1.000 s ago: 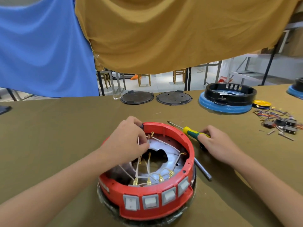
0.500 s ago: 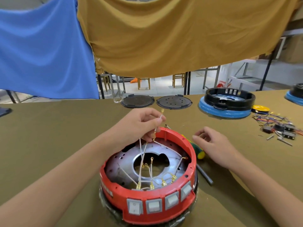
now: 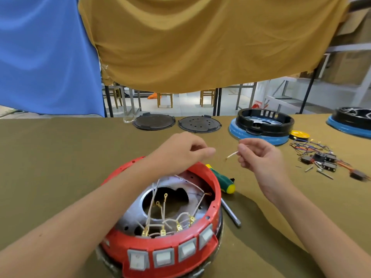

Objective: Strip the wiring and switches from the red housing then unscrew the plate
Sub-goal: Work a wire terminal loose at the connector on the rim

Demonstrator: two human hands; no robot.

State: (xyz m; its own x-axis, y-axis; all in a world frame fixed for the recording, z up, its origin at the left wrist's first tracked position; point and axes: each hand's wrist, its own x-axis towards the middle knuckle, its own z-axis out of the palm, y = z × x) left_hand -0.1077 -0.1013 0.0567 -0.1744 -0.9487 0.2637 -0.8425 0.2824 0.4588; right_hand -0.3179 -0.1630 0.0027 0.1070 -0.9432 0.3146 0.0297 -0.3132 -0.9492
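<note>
The red housing (image 3: 140,245) sits on the olive table close to me. Several grey rocker switches (image 3: 163,257) line its front wall. White wires with brass terminals (image 3: 166,223) lie loose over the silver metal plate (image 3: 130,215) inside it. My left hand (image 3: 182,153) hovers over the housing's far rim, fingers loosely curled, with nothing visible in it. To the right of it, my right hand (image 3: 259,157) pinches a short white wire piece (image 3: 231,155) in the air. A green and yellow screwdriver (image 3: 221,180) lies just right of the housing.
A grey metal rod (image 3: 230,212) lies by the housing's right side. Removed wires and black switches (image 3: 321,157) are heaped at the right. Two black round lids (image 3: 153,121) (image 3: 199,124) and a black and blue housing (image 3: 263,125) stand at the far edge.
My right hand left the screwdriver, rose and now pinches a white wire piece. My left hand lifted the wire out of the housing and no longer pinches it.
</note>
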